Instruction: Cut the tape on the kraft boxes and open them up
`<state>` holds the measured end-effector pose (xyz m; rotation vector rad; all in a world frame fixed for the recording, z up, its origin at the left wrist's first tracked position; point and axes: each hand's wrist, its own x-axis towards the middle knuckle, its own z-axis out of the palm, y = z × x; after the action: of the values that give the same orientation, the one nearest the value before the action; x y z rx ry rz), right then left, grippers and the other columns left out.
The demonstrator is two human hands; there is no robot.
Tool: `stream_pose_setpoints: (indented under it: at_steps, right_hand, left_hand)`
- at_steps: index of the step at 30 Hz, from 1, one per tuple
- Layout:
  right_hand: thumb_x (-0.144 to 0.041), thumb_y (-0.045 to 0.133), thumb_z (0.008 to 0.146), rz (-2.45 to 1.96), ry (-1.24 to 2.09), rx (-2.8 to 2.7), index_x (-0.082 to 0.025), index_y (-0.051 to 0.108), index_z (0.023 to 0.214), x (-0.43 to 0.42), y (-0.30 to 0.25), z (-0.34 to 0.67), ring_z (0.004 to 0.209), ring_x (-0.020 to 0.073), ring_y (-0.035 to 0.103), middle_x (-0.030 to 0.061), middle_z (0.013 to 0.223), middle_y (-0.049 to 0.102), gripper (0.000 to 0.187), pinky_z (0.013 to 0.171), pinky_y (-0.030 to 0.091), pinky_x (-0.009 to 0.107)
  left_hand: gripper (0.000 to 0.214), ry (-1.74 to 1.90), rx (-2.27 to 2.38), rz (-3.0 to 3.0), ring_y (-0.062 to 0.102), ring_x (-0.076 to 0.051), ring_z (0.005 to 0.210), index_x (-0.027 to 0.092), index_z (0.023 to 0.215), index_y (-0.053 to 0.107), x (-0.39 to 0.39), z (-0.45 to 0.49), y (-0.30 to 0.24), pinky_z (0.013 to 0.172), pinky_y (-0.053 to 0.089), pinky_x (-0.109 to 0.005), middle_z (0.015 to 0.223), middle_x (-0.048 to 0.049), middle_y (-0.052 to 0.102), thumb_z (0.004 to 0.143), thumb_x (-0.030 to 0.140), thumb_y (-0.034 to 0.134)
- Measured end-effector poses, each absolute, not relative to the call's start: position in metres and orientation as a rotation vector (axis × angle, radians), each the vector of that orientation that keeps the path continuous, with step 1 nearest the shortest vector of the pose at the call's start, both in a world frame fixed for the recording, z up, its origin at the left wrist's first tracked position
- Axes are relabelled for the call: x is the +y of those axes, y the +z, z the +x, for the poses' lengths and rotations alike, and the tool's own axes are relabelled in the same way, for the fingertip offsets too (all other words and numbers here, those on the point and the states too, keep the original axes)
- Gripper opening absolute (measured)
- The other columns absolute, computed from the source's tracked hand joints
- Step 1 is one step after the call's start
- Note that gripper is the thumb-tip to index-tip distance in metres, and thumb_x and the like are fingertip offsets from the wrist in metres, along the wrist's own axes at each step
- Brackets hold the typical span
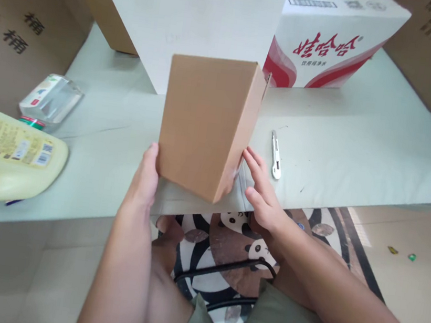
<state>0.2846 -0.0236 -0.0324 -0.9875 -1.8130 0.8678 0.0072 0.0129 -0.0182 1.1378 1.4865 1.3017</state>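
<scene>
A plain brown cardboard box (pixel 202 123) stands tilted at the front of the table, between my hands. My left hand (pixel 145 179) grips its left edge, thumb up along the side and the other fingers hidden. At the box's right side is my right hand (pixel 261 189), fingers stretched out and slightly apart, fingertips touching or almost touching the cardboard. Something shiny shows by the box's lower right side, too blurred to name. A white utility knife (pixel 275 156) lies on the table just beyond my right hand.
White cartons (pixel 201 27) stand behind the box, one carton (pixel 328 54) with red lettering. Large brown cartons (pixel 13 34) flank the table (pixel 360 149). On the left lie a clear bottle (pixel 54 100) and a pale yellow jug (pixel 13 156). A panda-patterned mat (pixel 223 284) covers the floor below.
</scene>
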Motion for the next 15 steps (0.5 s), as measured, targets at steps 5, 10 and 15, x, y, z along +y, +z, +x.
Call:
stream_pose_setpoints:
  at_steps: [5, 10, 15]
  right_hand:
    - [-0.069, 0.041, 0.104, -1.002, 0.831, -1.806, -0.047, 0.033, 0.165, -0.023, -0.032, 0.287, 0.163, 0.0313, 0.03, 0.0017, 0.175, 0.03, 0.065, 0.13, 0.037, 0.059]
    - [-0.059, 0.045, 0.106, -0.948, 0.738, -1.755, -0.048, 0.038, 0.162, -0.025, -0.022, 0.287, 0.162, 0.0295, 0.032, 0.0008, 0.173, 0.034, 0.058, 0.13, 0.037, 0.057]
    - [-0.052, 0.048, 0.105, -0.907, 0.564, -1.666, -0.045, 0.052, 0.154, -0.027, -0.013, 0.289, 0.155, 0.0317, 0.042, 0.0019, 0.163, 0.046, 0.049, 0.13, 0.034, 0.061]
  left_hand:
    - [0.046, 1.255, 1.445, 0.932, 0.074, -0.03, 0.117, 0.023, 0.106, 0.078, 0.012, 0.016, -0.019, 0.093, 0.065, -0.041, 0.117, -0.0127, 0.08, 0.093, 0.064, 0.063]
    - [0.034, 1.092, 1.379, 0.611, 0.076, -0.024, 0.098, 0.019, 0.108, 0.075, 0.008, 0.034, -0.006, 0.078, 0.066, -0.035, 0.12, -0.0138, 0.078, 0.093, 0.048, 0.066]
    - [0.033, 0.83, 1.232, 0.519, 0.073, -0.021, 0.072, 0.018, 0.107, 0.073, 0.0, 0.058, 0.004, 0.062, 0.059, -0.031, 0.095, -0.0112, 0.079, 0.094, 0.045, 0.059]
